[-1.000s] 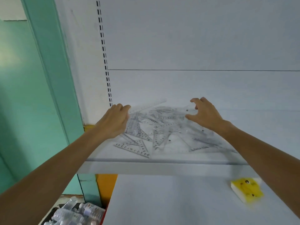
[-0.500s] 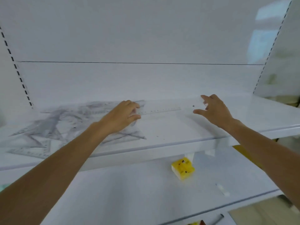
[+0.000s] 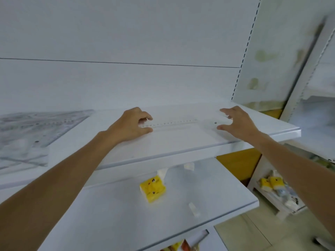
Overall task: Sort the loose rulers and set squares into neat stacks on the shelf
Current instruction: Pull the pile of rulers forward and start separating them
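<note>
From the head camera, the long clear plastic ruler (image 3: 181, 123) lies flat on the upper white shelf (image 3: 163, 147). It sits toward the shelf's right end, and its long axis runs parallel to the front edge. Your left hand (image 3: 134, 124) is at the ruler's left end, its grip closed, with curled fingers on the far long edge and the thumb on the near one. Your right hand (image 3: 235, 122) straddles the right end by the small hanging hole. Its grip is spread wide with curved fingers, and you cannot tell whether the tips touch the plastic. The ruler spans the gap between both hands, so neither is nearer. The blurred heap of transparent rulers and set squares (image 3: 36, 127) lies at the shelf's left end, well apart, on your left hand's side. To my eye, this ruler starts a stack here; your next reach goes leftward.
</note>
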A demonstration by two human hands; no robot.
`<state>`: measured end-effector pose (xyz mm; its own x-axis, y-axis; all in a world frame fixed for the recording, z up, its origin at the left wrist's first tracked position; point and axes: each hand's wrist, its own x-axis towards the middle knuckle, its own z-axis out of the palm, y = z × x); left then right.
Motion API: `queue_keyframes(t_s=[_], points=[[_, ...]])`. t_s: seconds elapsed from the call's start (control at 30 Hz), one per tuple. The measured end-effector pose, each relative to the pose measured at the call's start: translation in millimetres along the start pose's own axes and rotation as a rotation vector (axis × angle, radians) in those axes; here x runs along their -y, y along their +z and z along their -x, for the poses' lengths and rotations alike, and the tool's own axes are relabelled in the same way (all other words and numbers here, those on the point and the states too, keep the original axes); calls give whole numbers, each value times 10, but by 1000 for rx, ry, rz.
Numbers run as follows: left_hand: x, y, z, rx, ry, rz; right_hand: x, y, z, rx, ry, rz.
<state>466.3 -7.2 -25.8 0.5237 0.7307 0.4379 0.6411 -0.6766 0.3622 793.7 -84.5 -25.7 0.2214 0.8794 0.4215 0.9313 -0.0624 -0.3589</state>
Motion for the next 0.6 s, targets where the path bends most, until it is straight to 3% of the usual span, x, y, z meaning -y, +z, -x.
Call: queue_keyframes(t_s=[0.37, 0.6], points=[[-351, 519, -716, 58, 30, 21, -864, -99, -382, 9, 164, -22], [-572, 737, -1083, -18, -18, 14, -1356, -100, -910, 25, 84, -123]])
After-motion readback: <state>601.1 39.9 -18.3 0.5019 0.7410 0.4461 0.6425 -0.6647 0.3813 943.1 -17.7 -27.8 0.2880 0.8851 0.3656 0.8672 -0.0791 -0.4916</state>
